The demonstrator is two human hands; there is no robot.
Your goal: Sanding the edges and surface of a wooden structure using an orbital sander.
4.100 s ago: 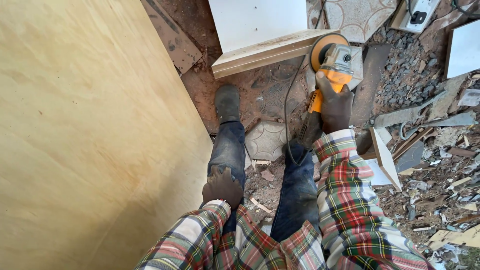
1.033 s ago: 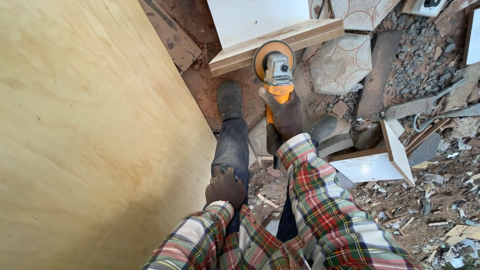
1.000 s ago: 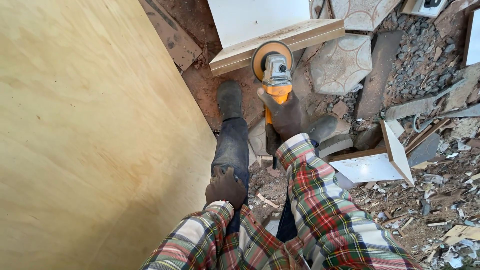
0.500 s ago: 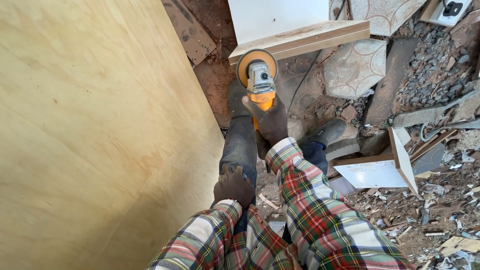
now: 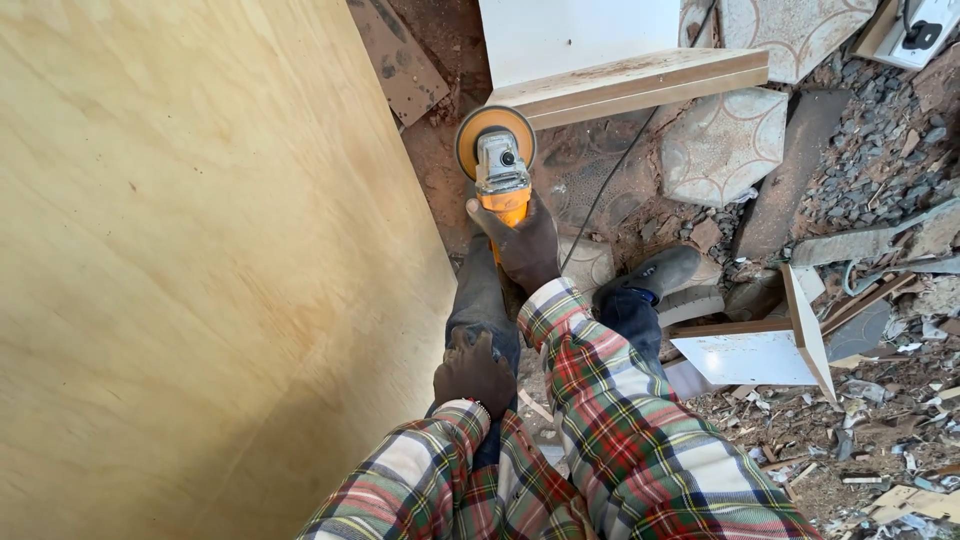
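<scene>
Beyond my right hand (image 5: 528, 243), which is wrapped fully around the orange body of an angle grinder (image 5: 497, 165), the disc points away from me at the edge of a pale wooden board (image 5: 640, 82), a grip that looks chosen to keep the wheel clear of my legs. My left hand (image 5: 472, 370) lies loosely curled on my thigh, holding nothing, perhaps as a brace. A big plywood sheet (image 5: 180, 270) stands just beside it.

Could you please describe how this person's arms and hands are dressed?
Both arms wear long plaid flannel sleeves in red, green, white and yellow, with buttoned cuffs. The left hand and right hand are bare, without gloves. A thin bracelet seems to circle the left wrist.
</scene>
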